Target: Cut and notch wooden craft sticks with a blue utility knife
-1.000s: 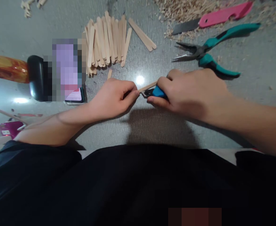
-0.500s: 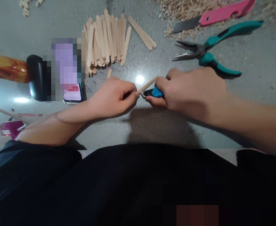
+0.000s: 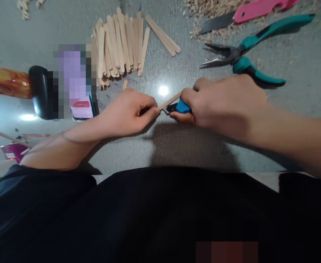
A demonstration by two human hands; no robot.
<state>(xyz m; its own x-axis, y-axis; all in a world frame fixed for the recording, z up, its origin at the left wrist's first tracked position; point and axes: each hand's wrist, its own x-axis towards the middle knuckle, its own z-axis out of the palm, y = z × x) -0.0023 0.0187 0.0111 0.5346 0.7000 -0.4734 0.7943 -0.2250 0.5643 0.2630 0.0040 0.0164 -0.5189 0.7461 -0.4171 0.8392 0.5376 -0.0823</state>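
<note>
My left hand [image 3: 134,111] pinches a flat wooden craft stick [image 3: 171,100] between thumb and fingertips, close to the table surface. The stick slants up to the right, toward the fingers of my right hand [image 3: 220,100]. That hand is closed around a blue and black utility knife [image 3: 182,106]. Its blade points left and lies against or just beside the stick, near my left fingertips; exact contact cannot be made out. Part of the knife's handle is hidden inside my right fist. A short end of another stick [image 3: 125,84] shows behind my left hand.
A pile of craft sticks [image 3: 119,44] lies beyond my left hand, with a few apart [image 3: 163,34]. Teal-handled long-nose pliers [image 3: 238,54], a pink-handled knife [image 3: 256,11] and wood shavings [image 3: 212,9] are at upper right. A phone [image 3: 82,109] and a black-capped bottle [image 3: 8,82] stand left.
The view has shifted slightly. Both hands keep their holds on the stick and the utility knife, with hardly any movement between them.
</note>
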